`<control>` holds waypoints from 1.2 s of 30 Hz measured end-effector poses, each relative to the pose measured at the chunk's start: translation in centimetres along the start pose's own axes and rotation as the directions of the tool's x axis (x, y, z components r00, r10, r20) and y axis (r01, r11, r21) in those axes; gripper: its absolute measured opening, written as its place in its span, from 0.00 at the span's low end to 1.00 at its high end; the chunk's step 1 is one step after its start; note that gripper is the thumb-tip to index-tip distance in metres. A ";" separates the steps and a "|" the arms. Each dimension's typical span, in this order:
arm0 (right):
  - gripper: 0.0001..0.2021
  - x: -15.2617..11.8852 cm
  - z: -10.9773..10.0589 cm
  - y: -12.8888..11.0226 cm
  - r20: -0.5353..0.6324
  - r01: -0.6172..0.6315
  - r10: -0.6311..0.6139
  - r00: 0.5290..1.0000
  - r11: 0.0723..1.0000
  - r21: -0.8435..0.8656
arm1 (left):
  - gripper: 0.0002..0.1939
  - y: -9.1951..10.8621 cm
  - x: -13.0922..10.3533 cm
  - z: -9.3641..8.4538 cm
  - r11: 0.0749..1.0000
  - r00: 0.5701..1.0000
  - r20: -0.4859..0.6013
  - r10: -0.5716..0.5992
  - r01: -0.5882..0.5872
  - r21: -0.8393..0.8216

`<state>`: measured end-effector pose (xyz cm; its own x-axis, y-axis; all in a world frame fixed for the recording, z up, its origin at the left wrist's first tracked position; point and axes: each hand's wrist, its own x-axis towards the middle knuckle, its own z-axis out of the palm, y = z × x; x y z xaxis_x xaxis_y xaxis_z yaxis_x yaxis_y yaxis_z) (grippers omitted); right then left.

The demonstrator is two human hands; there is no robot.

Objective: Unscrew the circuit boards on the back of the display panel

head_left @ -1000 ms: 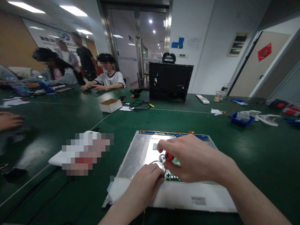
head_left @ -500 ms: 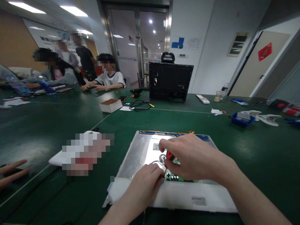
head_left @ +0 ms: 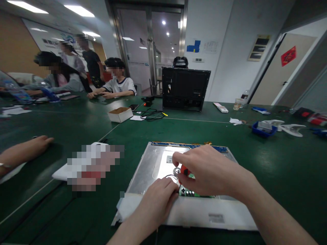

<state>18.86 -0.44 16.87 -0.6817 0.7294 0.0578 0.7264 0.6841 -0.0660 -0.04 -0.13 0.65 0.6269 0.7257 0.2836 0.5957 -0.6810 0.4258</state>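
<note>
A flat silver display panel [head_left: 143, 173] lies back side up on the table in front of me. Along its far edge runs a narrow blue circuit strip [head_left: 170, 145]. My right hand [head_left: 214, 172] is closed around a screwdriver [head_left: 184, 170] with a red and black handle, held over a green circuit board [head_left: 190, 193] on the panel. The screwdriver's tip is hidden. At the board's left edge rests my left hand [head_left: 160, 195], its fingers pressed together; what they pinch cannot be seen. Beside the screwdriver is a round metal disc [head_left: 176, 171], with a thin wire near it.
A blurred white and pink object [head_left: 94, 166] lies left of the panel. Another person's hand [head_left: 33, 148] rests at the far left. Behind stand a small open box [head_left: 120, 115], black cables [head_left: 152, 115] and a black monitor back [head_left: 186, 89]. A blue tray [head_left: 264, 129] is at the right.
Both my hands stay almost where they were, with the screwdriver still over the board. At the left, another person's hand has moved farther onto the table.
</note>
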 end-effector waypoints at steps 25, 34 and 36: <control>0.12 0.0 -0.1 0.1 0.008 -0.018 0.018 1.000 1.000 -0.009 | 0.10 0.0 -0.1 0.1 1.000 0.999 -0.034 0.012 -0.012 0.007; 0.10 -0.3 0.0 0.0 -0.041 0.039 -0.037 0.998 0.998 0.049 | 0.09 -0.4 0.0 0.5 1.000 1.000 -0.011 0.025 -0.025 -0.011; 0.08 -0.3 0.0 0.1 -0.024 0.047 -0.046 0.999 0.997 0.058 | 0.09 -0.6 -0.1 0.8 0.999 0.998 -0.049 0.046 -0.046 0.001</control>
<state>19.14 -0.61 16.85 -0.7117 0.6973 0.0846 0.6873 0.7162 -0.1210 -0.11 0.14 -0.30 0.6282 0.6974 0.3450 0.5666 -0.7139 0.4116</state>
